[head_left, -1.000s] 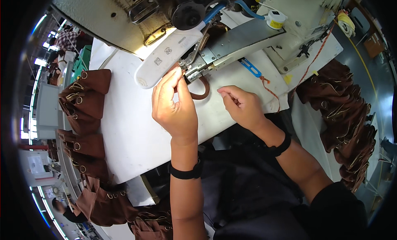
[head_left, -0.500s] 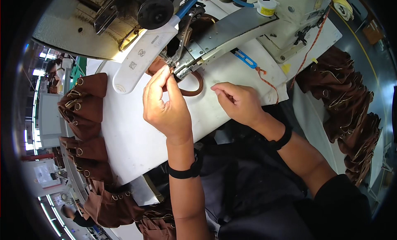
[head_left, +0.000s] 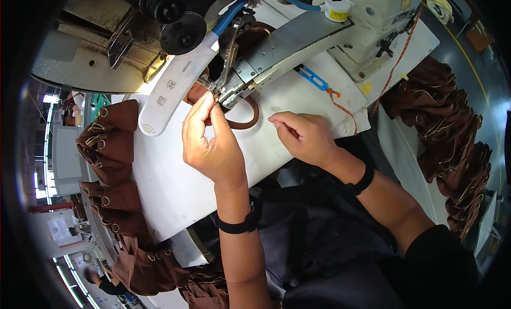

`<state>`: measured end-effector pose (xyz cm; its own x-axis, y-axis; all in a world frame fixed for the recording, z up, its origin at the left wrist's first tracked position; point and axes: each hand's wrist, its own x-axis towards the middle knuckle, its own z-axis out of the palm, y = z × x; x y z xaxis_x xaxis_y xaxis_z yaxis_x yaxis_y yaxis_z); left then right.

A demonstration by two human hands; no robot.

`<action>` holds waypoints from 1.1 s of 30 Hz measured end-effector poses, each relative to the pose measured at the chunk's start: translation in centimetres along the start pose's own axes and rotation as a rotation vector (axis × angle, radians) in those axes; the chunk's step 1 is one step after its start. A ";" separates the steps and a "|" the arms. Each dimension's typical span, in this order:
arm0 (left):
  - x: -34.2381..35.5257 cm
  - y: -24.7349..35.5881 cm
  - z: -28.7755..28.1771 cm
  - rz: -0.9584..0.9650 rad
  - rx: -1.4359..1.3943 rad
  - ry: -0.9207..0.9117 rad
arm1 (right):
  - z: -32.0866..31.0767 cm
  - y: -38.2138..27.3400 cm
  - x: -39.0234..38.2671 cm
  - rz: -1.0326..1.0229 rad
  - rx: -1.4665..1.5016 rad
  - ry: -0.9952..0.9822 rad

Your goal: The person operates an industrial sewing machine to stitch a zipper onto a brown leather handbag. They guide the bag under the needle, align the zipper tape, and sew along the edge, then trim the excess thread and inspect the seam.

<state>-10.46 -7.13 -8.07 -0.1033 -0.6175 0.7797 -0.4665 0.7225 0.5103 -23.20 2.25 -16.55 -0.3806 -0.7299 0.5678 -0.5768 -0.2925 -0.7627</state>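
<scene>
At the sewing machine's needle area, my left hand point(head_left: 212, 144) is closed in a pinch, thumb and fingertips on a brown leather piece point(head_left: 198, 92). The exact spot of the grip is partly hidden by the fingers. A brown strap point(head_left: 252, 117) curves in a loop beside these fingers, under the end of the machine's metal arm point(head_left: 287, 45). My right hand point(head_left: 306, 137) hovers over the near edge of the white table point(head_left: 175, 176), apart from the strap. Its fingers are curled in loosely, and nothing shows in them.
A white machine lever or guard point(head_left: 173, 90) slants down left of my left hand. Brown bags with metal rings point(head_left: 114, 133) line the table's left side; more brown pieces point(head_left: 436, 117) are heaped at right. A blue thread snip point(head_left: 314, 79) with orange cord lies beyond my right hand.
The view has shifted slightly. My left hand stays pinched at the needle area, and my right hand keeps its curled shape in nearly the same place.
</scene>
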 end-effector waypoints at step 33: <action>8.8 -8.4 -3.8 0.874 0.397 -0.611 | 8.5 -2.9 4.1 -0.104 -0.108 0.078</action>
<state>-4.10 -17.46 -4.17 -0.8901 -0.0771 0.4493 -0.2581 0.8977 -0.3572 -16.96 -5.16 -14.64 -0.3672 -0.6476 0.6677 -0.6889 -0.2930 -0.6630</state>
